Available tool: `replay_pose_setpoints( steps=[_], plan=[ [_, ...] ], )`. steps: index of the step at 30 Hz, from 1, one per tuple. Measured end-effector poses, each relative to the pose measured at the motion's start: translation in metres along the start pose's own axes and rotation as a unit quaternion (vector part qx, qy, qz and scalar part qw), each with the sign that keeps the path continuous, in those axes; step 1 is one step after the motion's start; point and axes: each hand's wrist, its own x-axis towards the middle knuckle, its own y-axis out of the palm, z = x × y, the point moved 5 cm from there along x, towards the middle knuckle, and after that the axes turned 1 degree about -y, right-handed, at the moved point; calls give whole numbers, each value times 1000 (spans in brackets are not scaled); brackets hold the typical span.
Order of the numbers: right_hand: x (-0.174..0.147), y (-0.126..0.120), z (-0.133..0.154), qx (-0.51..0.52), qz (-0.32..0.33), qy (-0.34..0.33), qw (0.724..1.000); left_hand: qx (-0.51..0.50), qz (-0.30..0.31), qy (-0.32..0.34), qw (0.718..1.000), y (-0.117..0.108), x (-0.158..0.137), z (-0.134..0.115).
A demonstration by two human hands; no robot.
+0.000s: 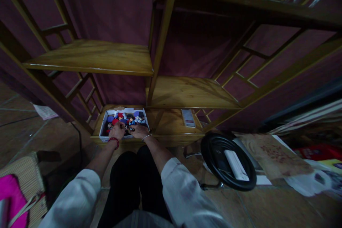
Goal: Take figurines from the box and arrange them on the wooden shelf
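Observation:
A shallow white box (101, 132) stands on the lowest wooden shelf at the left, filled with several small colourful figurines (130, 121) in red, blue, white and black. My left hand (117, 130), with a red bead bracelet at the wrist, reaches over the box's near side with its fingers curled down among them. From the right comes my right hand (139, 131), a thin silvery bracelet on its wrist, fingers bent towards the left hand. A small dark piece shows between the two hands; what exactly the fingers hold is too small to make out.
Around the box rises a wooden shelf unit (91, 57) with stepped boards above. A pale stack (188, 118) lies on the bottom shelf to the right. A black round stool (213, 156) carries a white packet (236, 165). At left is a woven seat (22, 178) with pink cloth.

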Motion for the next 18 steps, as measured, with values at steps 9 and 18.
replay_pose_setpoints(
  steps=[9, 18],
  plan=[
    [2, 2, 0, -4, -4, -3, 1000, 44, 2, -2, 999, -1, 0, -2],
    [7, 5, -4, -9, -11, 16, 1000, 122, 54, 18, 991, 7, -3, -9]
  ],
)
